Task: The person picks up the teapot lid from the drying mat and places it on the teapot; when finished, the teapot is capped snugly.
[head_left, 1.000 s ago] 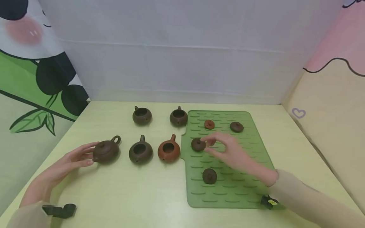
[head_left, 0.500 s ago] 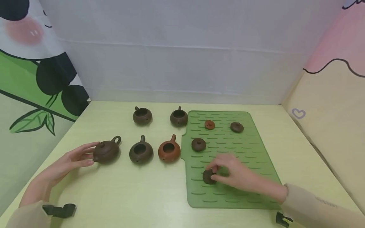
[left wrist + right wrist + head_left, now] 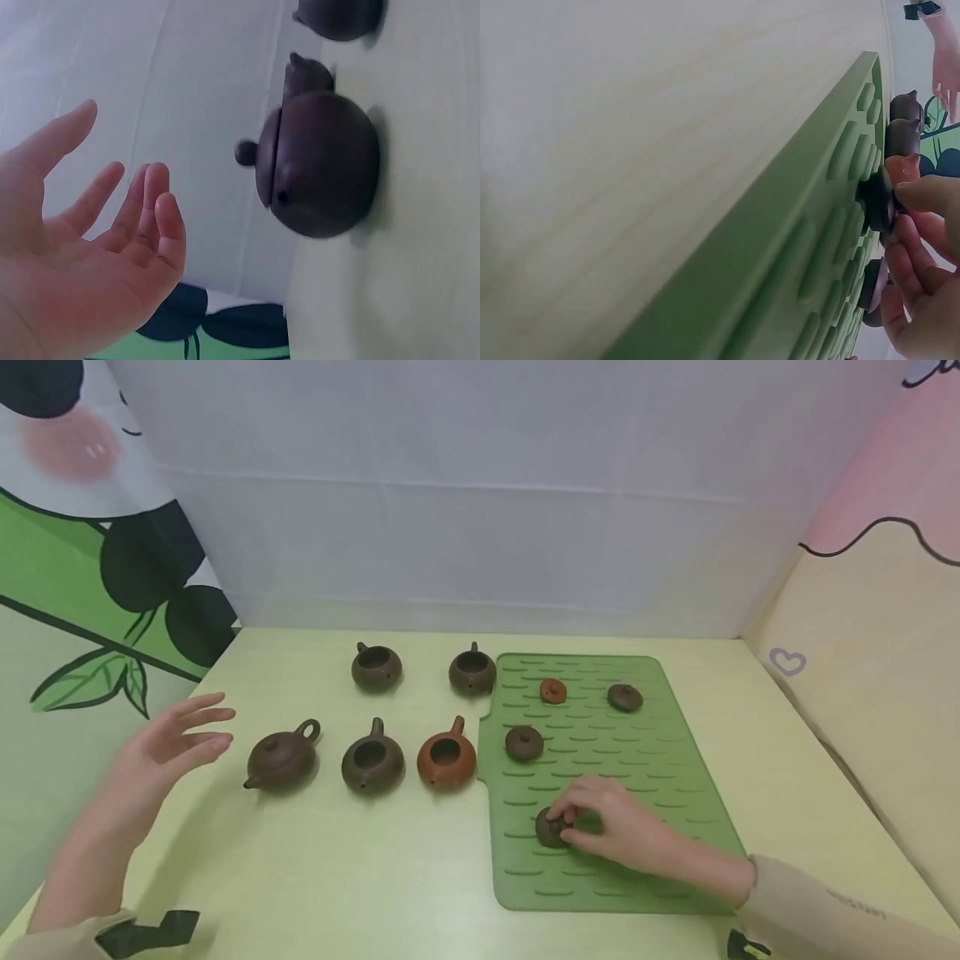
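My right hand [image 3: 573, 827] pinches a dark brown lid [image 3: 549, 831] that lies on the near part of the green mat [image 3: 660, 760]; the right wrist view shows the fingertips [image 3: 919, 196] on that lid [image 3: 877, 206]. My left hand [image 3: 176, 745] is raised, fingers spread, left of a lidded dark brown teapot [image 3: 281, 760] and clear of it. The left wrist view shows the same teapot [image 3: 319, 165] with its lid on, the left hand [image 3: 112, 225] holding nothing. Two lidless teapots, one dark [image 3: 371, 764] and one orange-brown [image 3: 446, 760], stand in the same row.
Two more lidless dark teapots [image 3: 376, 667] [image 3: 472, 672] stand in the back row. On the mat lie a dark lid [image 3: 523, 742], an orange lid [image 3: 553, 691] and another dark lid [image 3: 624, 697]. Walls enclose the pale table [image 3: 337, 860] on three sides.
My right hand came from the middle lid down to the nearest lid and now pinches it. My left hand lifted off the lidded teapot and drew back to the left.
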Available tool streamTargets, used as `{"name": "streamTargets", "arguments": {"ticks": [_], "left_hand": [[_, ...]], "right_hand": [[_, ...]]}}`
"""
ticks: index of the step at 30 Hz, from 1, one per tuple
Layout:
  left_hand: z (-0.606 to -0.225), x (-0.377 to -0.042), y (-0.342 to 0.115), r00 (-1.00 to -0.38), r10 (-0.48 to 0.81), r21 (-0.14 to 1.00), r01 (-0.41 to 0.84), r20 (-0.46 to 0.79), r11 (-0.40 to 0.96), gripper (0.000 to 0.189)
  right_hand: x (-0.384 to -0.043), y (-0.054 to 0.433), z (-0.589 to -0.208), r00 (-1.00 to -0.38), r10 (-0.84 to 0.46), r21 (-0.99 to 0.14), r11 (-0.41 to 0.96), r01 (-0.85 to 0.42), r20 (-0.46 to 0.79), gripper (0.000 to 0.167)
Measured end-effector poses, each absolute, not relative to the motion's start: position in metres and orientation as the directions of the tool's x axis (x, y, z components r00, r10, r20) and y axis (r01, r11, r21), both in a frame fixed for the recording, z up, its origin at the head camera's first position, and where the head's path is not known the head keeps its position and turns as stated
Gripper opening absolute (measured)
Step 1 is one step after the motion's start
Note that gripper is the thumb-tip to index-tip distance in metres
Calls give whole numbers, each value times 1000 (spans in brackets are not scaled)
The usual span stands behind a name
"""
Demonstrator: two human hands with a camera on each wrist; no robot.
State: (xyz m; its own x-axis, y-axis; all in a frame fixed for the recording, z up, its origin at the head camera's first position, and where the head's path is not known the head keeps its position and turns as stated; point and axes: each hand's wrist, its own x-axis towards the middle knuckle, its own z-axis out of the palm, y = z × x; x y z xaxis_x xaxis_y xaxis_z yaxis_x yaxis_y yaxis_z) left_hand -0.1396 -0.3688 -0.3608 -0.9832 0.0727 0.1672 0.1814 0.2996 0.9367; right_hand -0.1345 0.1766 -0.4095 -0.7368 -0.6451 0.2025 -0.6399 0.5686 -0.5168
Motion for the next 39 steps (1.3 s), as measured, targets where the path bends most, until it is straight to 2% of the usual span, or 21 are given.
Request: {"name": "streamTargets", "arguments": {"ticks": [4,9,15,23,39], "left_hand": [[-352,-138,-332,-970,162,914,228,182,336,56],[-367,-143,-297,-949,288,891,237,127,387,58],[-386,-148,-281,-960,279,875,160,30,457,74],[-399,-155,-274,-942,324,863,97,-80,495,80],[-418,-164,-273,-935,346,833,133,-74,537,82]], "right_hand": [[-135,178,-411,-750,-630,-508,588,-629,201,24],[-137,179,-413,-747,-625,-511,576,-638,227,25],[-137,179,-414,-753,-620,-498,593,-633,219,24],[-137,177,-413,-761,-618,-463,625,-628,198,20],[-139,174,-413,-764,-620,-448,641,-623,176,22]]}}
